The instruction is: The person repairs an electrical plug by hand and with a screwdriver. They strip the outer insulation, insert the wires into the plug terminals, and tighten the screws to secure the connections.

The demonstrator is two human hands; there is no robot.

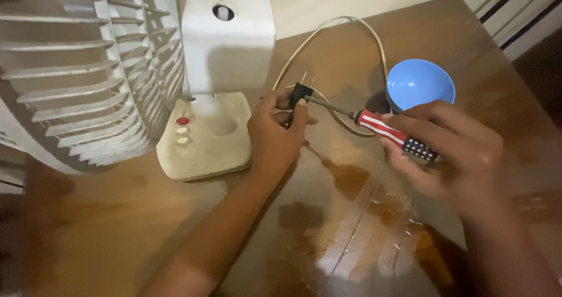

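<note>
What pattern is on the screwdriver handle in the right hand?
Red and white stripes, then white stars on dark blue at the end of the screwdriver handle; head view.

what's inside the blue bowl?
Nothing visible: the blue bowl shows a bare, smooth interior. Its lower rim and part of the inside near it are covered by the right hand holding the screwdriver, so that strip cannot be checked.

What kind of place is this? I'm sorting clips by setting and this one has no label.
Probably a room in a home rather than a workshop: a glossy wooden table carries a white desk fan and a blue plastic bowl, while the hands work on the fan's black plug with a striped screwdriver.
</note>
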